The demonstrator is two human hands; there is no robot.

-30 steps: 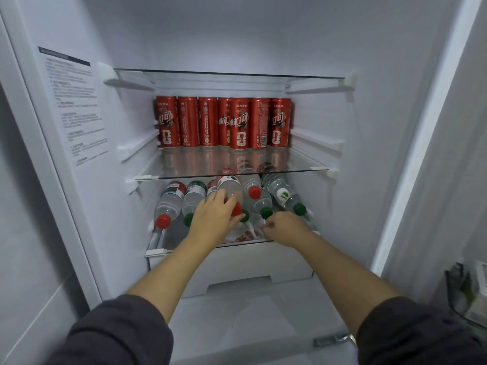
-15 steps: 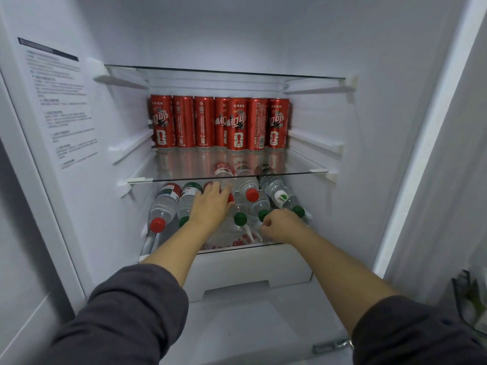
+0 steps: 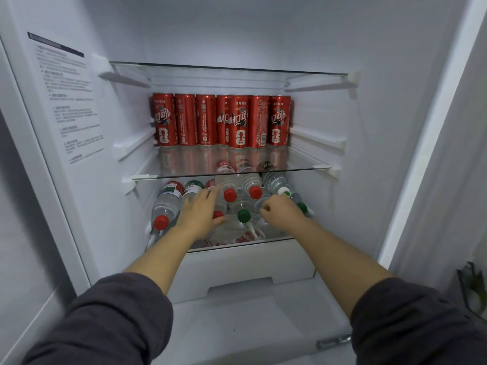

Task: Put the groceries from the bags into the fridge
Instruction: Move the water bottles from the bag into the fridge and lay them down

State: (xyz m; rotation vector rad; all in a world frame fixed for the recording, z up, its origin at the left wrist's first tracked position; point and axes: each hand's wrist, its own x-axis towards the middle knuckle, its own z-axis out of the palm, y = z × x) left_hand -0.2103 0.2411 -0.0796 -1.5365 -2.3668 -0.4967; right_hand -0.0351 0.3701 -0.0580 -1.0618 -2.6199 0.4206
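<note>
Several clear water bottles (image 3: 168, 204) with red or green caps lie stacked on the fridge's lower shelf (image 3: 237, 246), caps toward me. They rest on a white plastic bag (image 3: 232, 237) with red print. My left hand (image 3: 199, 216) lies flat on the bottles with fingers straight, its thumb beside a red cap (image 3: 218, 214). My right hand (image 3: 282, 214) is curled into a fist just right of a green cap (image 3: 243, 216), and its fingers close on the bag's white handle strips. How it grips them is partly hidden.
A row of red soda cans (image 3: 238, 121) stands at the back of the glass shelf (image 3: 232, 173) above. A white drawer (image 3: 237, 270) sits below the bottles. The fridge's side walls close in left and right. A dark rack (image 3: 471, 291) is at the far right.
My left hand has slid left and flattened over the bottles, uncovering a red-capped bottle beside its fingers. My right fist has stayed almost in place near the green cap.
</note>
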